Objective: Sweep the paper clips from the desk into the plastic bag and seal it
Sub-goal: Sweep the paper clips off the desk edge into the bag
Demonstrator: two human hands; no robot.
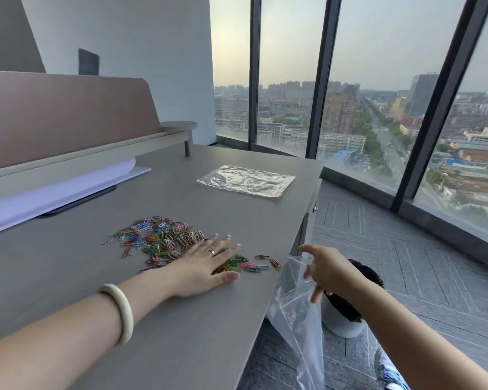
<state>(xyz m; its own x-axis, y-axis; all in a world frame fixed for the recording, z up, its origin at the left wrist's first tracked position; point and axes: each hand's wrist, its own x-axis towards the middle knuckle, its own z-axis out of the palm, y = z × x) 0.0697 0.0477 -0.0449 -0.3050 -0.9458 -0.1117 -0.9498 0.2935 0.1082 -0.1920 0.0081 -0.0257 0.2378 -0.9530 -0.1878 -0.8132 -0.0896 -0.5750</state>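
A heap of coloured paper clips (158, 236) lies on the grey desk (181, 333), with a few loose ones (265, 261) near the desk's right edge. My left hand (206, 263) lies flat on the desk, fingers spread, covering part of the heap. My right hand (328, 270) holds a clear plastic bag (296, 313) by its top, just off the desk's right edge and below the desktop level. The bag hangs down toward the floor.
A second clear plastic bag (247, 180) lies flat at the far right of the desk. White paper sheets (62, 190) sit under a raised shelf (96, 153) at the back left. A white bin with a dark liner (347, 313) stands on the floor beside the desk. Tall windows run along the right.
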